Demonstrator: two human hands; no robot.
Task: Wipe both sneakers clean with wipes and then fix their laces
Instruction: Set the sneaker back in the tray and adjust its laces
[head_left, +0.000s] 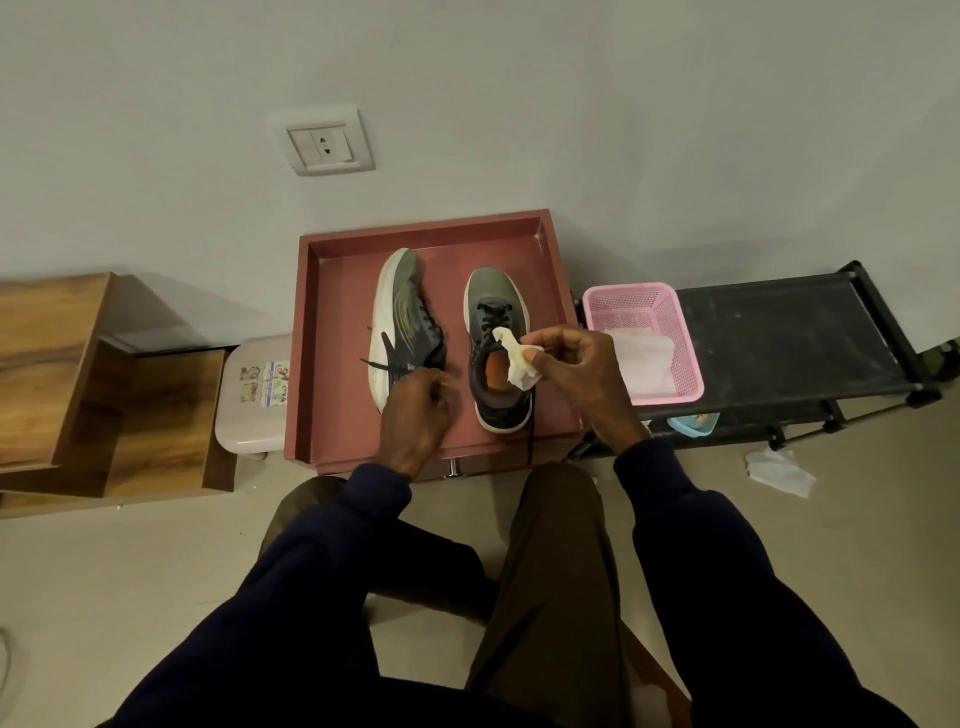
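Two grey sneakers with white soles lie on a reddish-brown tray-topped table. The left sneaker is tipped on its side, its black laces loose. The right sneaker stands upright, orange insole showing, one lace hanging over the table's front edge. My left hand is curled at the heel of the left sneaker; what its fingers hold is hidden. My right hand pinches a crumpled, slightly soiled wipe just above the right sneaker's opening.
A pink mesh basket with wipes stands on a black rack to the right. A used wipe lies on the floor. A white stool and wooden furniture are on the left. My knees are below the table.
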